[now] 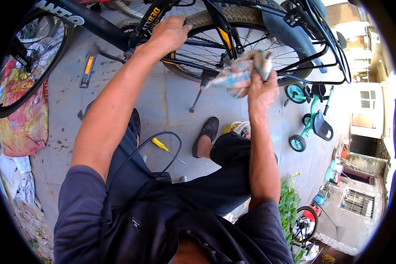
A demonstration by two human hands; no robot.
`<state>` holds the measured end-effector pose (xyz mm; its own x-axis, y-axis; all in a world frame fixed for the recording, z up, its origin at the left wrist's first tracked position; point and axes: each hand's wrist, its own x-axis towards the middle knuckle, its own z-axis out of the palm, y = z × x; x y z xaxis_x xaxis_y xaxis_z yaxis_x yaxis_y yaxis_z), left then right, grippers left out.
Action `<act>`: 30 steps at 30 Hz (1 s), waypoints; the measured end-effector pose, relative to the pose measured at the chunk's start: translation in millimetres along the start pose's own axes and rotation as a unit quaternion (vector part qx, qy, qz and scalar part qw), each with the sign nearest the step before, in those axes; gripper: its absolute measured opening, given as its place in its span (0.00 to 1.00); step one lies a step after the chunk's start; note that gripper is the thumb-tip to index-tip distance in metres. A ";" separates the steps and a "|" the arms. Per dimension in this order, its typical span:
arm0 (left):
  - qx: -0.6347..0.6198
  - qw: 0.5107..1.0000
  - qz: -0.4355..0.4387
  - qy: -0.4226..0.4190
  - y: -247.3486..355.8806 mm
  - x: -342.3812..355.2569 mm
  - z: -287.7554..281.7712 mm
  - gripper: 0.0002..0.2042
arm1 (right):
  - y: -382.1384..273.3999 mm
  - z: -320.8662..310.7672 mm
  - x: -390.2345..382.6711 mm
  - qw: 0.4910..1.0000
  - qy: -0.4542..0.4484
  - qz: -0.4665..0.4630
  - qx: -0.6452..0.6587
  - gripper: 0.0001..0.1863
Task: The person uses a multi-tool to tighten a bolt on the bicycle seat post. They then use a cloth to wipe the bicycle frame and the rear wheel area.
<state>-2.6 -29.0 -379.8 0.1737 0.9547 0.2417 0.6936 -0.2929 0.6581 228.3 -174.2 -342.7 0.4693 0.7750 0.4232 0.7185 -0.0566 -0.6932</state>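
A black bicycle with yellow accents stands across the top of the view. My left hand is closed over the front edge of its rear tyre, close to the frame; the fingertips are partly hidden. In my right hand is a bunched, checked cloth in pale, blue and reddish tones. It hangs beside the lower part of the rear wheel, near the hub, and is smeared by motion. Whether the cloth touches the wheel I cannot tell. The kickstand reaches the floor just left of the cloth.
A yellow-handled screwdriver lies on the tiled floor between my legs, within a dark cable loop. By my right leg stands a bucket. A teal child's tricycle is at right. The pedal juts out at left, near a red-yellow sack.
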 end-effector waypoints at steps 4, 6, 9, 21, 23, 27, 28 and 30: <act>0.008 1.000 0.008 -0.008 6.2 0.4 -1.9 0.20 | 7.1 -0.6 39.7 0.992 0.067 -0.093 -0.044 0.13; 0.012 1.000 0.011 0.001 5.5 -0.8 -1.8 0.21 | 7.4 13.8 51.0 0.989 0.073 -0.122 -0.037 0.15; 0.017 1.000 0.005 -0.024 6.1 0.4 -2.7 0.21 | 8.7 30.5 60.6 0.986 0.065 -0.147 -0.029 0.15; 0.011 0.999 -0.009 -0.029 6.2 0.9 -3.9 0.23 | 5.5 62.8 73.6 0.995 0.042 -0.093 -0.020 0.10; 0.014 1.000 0.002 -0.023 3.8 0.3 -2.1 0.23 | 6.1 61.1 75.7 0.995 0.034 -0.096 -0.018 0.11; 0.000 1.000 0.008 -0.023 -0.7 2.9 -0.9 0.23 | 33.3 58.0 79.3 0.994 -0.044 -0.069 -0.076 0.15; -0.009 1.000 0.009 -0.015 -0.5 2.3 -0.9 0.23 | 40.8 56.4 79.8 0.988 -0.076 -0.052 -0.120 0.14; -0.006 1.000 0.007 -0.018 -0.1 2.9 -2.2 0.23 | 47.1 48.8 80.5 0.980 -0.124 -0.039 -0.153 0.14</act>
<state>-3.6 -26.4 -377.6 0.2083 0.9517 0.2257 0.6832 -0.3067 0.6627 274.9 -83.8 -369.8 0.2942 0.9118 0.2866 0.8854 -0.1471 -0.4410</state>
